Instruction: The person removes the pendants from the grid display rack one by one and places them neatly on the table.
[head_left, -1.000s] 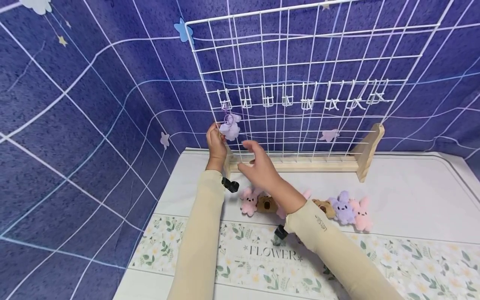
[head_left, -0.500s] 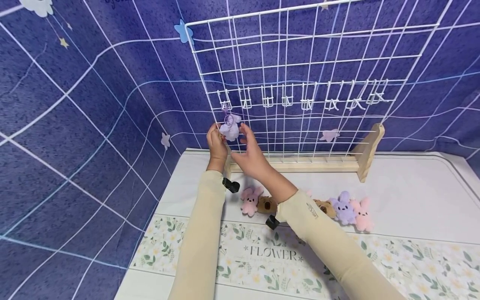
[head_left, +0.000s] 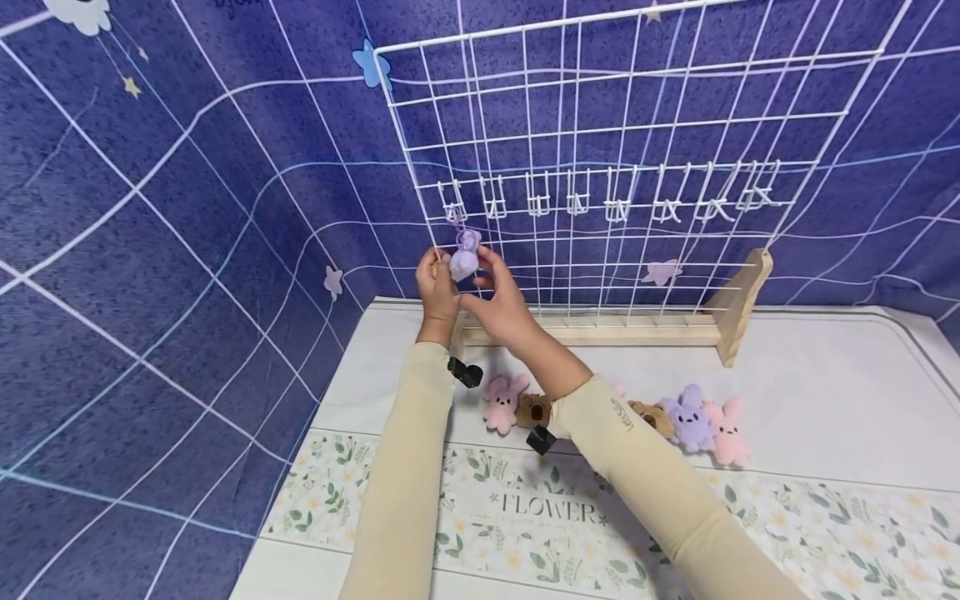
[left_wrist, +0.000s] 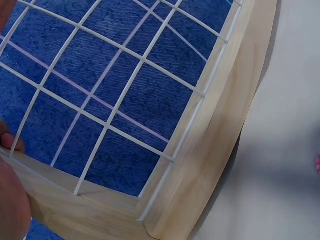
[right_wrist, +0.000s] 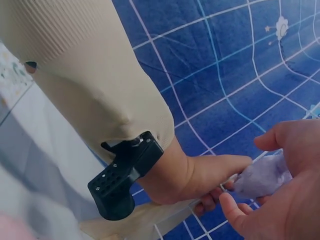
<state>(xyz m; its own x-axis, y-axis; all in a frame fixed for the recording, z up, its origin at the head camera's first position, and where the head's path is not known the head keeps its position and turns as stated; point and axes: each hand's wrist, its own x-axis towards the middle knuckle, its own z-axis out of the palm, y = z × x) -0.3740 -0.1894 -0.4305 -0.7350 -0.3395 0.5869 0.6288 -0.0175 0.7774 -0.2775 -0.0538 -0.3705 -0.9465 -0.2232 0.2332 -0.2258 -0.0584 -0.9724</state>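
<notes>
A purple plush keychain [head_left: 466,255] hangs by its purple strap from the leftmost white hook [head_left: 453,202] on a wire grid rack [head_left: 577,128]. My left hand [head_left: 437,287] grips the left wooden side post, its thumb in front and a fingertip behind the wires in the left wrist view, where the post [left_wrist: 75,210] is seen close up. My right hand [head_left: 501,304] has its fingers bent round the right side of the plush, thumb apart from it. In the right wrist view, the plush [right_wrist: 262,175] shows between thumb and fingers, partly hidden by that hand.
Several more white hooks [head_left: 617,204] line the same wire rightward. On the white table below lie a pink bunny plush [head_left: 501,404], brown bear plushes [head_left: 534,411], a purple bunny [head_left: 690,419] and another pink bunny [head_left: 725,431]. My right arm hides part of this row.
My right hand has moved up and left to the hanging plush, and its fingers have come round it. The plush has turned on its strap. My left hand keeps its grip on the post.
</notes>
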